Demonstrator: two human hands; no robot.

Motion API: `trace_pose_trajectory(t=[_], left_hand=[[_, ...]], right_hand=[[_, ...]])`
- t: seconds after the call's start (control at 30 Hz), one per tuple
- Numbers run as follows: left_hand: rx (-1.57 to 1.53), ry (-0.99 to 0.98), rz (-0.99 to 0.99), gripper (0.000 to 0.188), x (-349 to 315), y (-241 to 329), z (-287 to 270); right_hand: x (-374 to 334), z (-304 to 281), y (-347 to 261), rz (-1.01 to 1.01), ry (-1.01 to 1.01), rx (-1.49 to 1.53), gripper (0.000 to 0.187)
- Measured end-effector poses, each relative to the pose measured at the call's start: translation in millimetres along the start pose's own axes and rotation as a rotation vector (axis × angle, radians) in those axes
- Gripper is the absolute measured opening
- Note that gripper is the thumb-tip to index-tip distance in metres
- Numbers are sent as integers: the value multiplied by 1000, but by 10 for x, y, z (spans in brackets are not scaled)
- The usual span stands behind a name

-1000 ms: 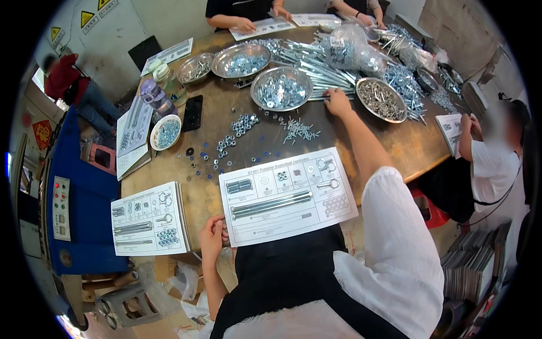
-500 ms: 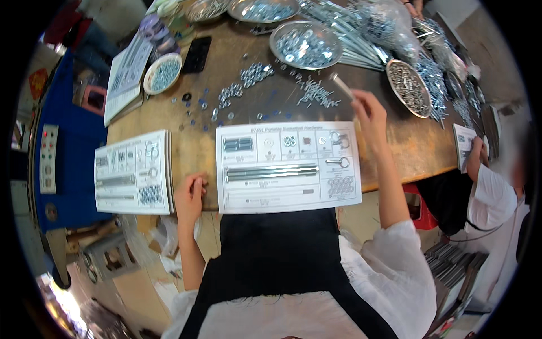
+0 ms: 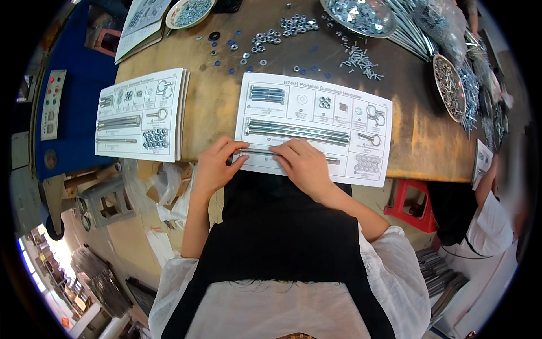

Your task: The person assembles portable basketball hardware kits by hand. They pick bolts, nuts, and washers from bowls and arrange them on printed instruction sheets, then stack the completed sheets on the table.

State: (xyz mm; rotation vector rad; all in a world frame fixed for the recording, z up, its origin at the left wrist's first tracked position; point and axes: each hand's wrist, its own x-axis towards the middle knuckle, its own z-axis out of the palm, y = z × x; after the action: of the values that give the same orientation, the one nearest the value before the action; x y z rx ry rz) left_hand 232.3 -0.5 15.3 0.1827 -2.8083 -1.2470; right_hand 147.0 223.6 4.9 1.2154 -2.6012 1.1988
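Note:
A white printed card (image 3: pixel 370 138) with hardware pictures in boxes lies before me at the table's front edge. Over its lowest row, both hands grip a thin metal bolt (image 3: pixel 259 151). My left hand (image 3: pixel 213 169) pinches it by the left end, fingers closed. Farther along the shaft, my right hand (image 3: pixel 309 172) is also closed on it, covering part of its length. Several long silver bolts (image 3: pixel 299 131) lie side by side in the row above. At the upper left of the card is a group of short bolts (image 3: pixel 267 95); whether these are real or printed I cannot tell.
A stack of similar cards (image 3: pixel 141 116) lies at left. Loose nuts (image 3: pixel 296 24), washers (image 3: pixel 244 61) and small screws (image 3: pixel 361 62) are scattered behind. Metal bowls (image 3: pixel 370 35) of hardware and long rods (image 3: pixel 406 34) stand far right. Another person's hand (image 3: pixel 490 172) is beside a card at right.
My right hand has come down from above the card's right side, bringing the bolt to the lowest row. My left hand has moved from beside the card onto it. The view has shifted.

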Motion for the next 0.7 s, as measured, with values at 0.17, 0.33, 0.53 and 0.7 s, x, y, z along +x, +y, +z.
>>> trace_pose_trajectory(t=[0.17, 0.33, 0.53, 0.7], left_hand=[[-8, 19, -34, 35, -34, -46, -18], [21, 8, 19, 26, 10, -91, -18], [62, -35, 42, 25, 72, -103, -42], [-3, -52, 69, 30, 105, -66, 24]], right_hand=[[-183, -597, 158, 294, 105, 86, 11], [-504, -844, 227, 516, 65, 18, 14], [-694, -791, 348, 541, 63, 10, 15], [-761, -793, 415, 549, 112, 42, 15]])
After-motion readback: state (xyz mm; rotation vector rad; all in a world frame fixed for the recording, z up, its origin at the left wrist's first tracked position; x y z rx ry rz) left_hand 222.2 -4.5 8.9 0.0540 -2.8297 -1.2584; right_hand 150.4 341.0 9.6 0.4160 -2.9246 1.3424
